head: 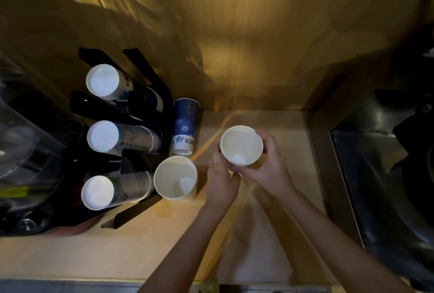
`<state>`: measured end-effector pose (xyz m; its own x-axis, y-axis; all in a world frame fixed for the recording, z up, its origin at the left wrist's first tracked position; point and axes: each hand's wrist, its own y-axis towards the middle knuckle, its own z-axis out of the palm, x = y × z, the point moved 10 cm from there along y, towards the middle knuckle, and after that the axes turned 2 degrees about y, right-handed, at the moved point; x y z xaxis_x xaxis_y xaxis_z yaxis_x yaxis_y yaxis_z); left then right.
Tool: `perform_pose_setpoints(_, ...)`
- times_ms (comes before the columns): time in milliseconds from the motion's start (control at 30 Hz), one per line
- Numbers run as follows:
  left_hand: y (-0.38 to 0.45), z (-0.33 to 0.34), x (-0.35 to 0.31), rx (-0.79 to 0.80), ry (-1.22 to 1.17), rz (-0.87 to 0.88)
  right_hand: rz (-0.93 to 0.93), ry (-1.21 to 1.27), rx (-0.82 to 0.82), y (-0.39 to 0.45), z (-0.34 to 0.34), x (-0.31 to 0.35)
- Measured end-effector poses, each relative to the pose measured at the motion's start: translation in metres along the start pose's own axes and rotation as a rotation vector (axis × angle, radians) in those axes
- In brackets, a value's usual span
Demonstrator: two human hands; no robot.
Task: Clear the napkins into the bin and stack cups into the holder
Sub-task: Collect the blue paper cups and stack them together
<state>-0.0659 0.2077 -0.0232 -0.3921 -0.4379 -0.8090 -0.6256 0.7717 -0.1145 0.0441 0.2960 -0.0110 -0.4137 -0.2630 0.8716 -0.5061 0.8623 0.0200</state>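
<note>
A white paper cup (242, 142) stands upright in the middle of the counter, with both hands around it. My left hand (222, 181) grips its near left side. Wrapped over the right side and bottom of that cup is my right hand (272, 166). A second open white cup (175, 176) stands just left of my hands. Behind it a blue printed cup (185, 126) stands upside down. The black cup holder (145, 74) at the left carries three slanted stacks of cups, bottoms facing me (103, 81), (103, 136), (97, 192). No napkins or bin are in view.
The tan counter (117, 245) runs to a wooden back wall (258, 34). A dark metal sink or appliance (387, 187) borders the right side. Clear plastic containers (21, 147) sit at the far left beside the holder.
</note>
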Motion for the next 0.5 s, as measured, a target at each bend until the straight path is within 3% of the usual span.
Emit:
perform_pose_setpoints(167, 0.020, -0.056, -0.052, -0.098, 0.094, 0.102, 0.044, 0.022, -0.007, 0.021, 0.003, 0.001)
perform_pose_setpoints(333, 0.090, -0.099, -0.060, -0.180, 0.170, 0.004, 0.091, 0.045, -0.061, 0.024, 0.005, -0.014)
perform_pose_setpoints(500, 0.151, -0.081, -0.021, -0.027, 0.403, -0.090, 0.072, 0.161, -0.111, 0.022, 0.007, -0.019)
